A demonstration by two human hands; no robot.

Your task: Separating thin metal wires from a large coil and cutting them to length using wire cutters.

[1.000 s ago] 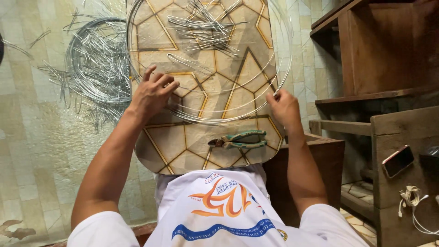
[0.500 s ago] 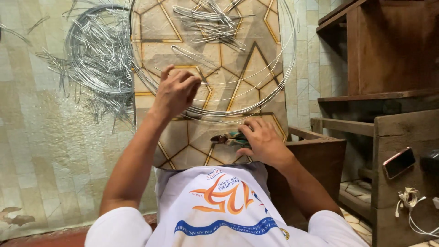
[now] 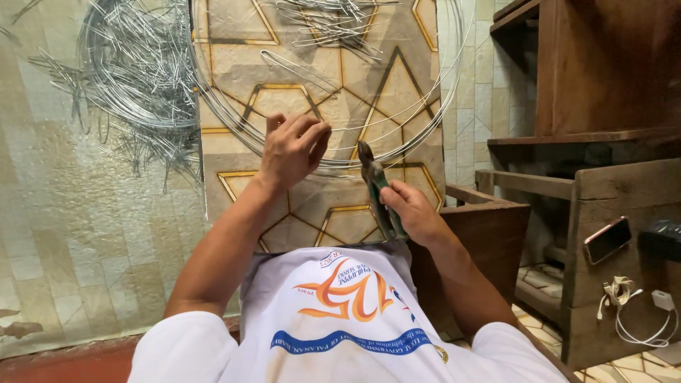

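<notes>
Gripping green-handled pliers, the right hand is closed; left hand pinches wire hoop.

A phone with a dark, unlit screen and a reddish rim is being kept tilted against the front edge of the wooden shelf at the right. No packages, labels or signs are being shown elsewhere.

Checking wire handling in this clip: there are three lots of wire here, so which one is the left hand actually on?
The left hand pinches the large wire hoop lying on the patterned board, not the tangled coil on the floor or the short cut pieces at the board's far end.
</notes>
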